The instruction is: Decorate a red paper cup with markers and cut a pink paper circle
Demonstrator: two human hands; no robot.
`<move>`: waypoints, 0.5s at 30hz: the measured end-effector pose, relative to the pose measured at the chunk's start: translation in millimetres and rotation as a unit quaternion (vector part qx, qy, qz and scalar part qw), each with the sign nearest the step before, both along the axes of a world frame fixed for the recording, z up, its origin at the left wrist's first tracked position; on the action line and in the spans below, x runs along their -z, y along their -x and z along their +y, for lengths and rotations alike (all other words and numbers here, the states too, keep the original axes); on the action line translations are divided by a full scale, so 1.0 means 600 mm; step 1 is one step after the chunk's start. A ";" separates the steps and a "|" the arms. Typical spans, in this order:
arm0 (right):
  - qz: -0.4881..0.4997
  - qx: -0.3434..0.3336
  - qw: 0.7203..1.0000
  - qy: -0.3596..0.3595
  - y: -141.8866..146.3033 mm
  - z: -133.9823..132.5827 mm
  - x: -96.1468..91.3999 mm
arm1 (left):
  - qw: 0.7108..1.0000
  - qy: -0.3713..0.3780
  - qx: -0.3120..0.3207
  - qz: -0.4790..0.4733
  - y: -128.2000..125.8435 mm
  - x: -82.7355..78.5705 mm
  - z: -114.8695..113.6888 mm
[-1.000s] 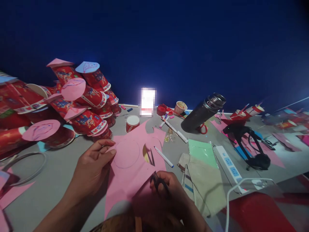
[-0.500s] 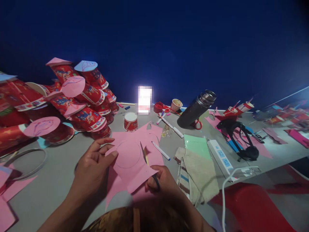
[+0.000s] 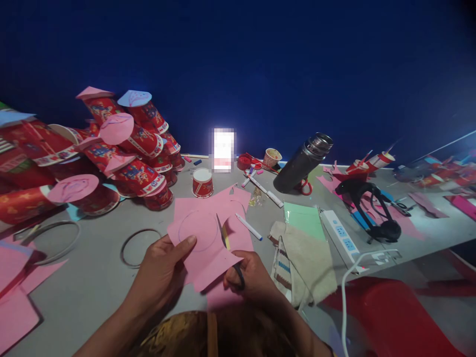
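Note:
My left hand (image 3: 159, 270) pinches the near left edge of a pink paper sheet (image 3: 203, 235) that carries a drawn circle. My right hand (image 3: 247, 277) is closed round the black handles of a pair of scissors (image 3: 227, 248). The blades reach up into the sheet at the right side of the circle. More pink paper lies flat on the grey table (image 3: 92, 277) under the held sheet. A white marker (image 3: 248, 227) lies just right of the paper.
A heap of red paper cups (image 3: 126, 158) with paper discs fills the left. A wire ring (image 3: 139, 247) lies left of my hand. A small red cup (image 3: 203, 182), dark flask (image 3: 303, 161), green sheet (image 3: 305, 222), cloth (image 3: 308, 263), power strip (image 3: 340, 238) and black headset (image 3: 372, 208) lie around.
My left hand has slid down from the sheet's upper left to its near edge, uncovering the wire ring. The scissors stay in the cut beside the circle.

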State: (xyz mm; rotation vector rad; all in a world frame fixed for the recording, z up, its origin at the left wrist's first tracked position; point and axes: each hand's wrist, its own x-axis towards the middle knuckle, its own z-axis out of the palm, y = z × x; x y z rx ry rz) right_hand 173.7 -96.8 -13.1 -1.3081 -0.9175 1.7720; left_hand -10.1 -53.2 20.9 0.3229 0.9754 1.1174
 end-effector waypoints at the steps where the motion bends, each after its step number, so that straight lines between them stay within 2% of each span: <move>1: -0.001 0.001 1.000 0.002 0.000 0.000 -0.002 | 1.000 0.000 0.005 0.003 0.000 0.003 0.000; 6: 0.011 0.007 1.000 0.008 -0.001 -0.003 -0.005 | 0.999 0.000 0.028 0.026 0.000 0.006 0.001; 15: -0.001 -0.003 1.000 0.023 -0.002 -0.006 -0.003 | 1.000 0.009 0.018 0.018 -0.003 0.000 -0.002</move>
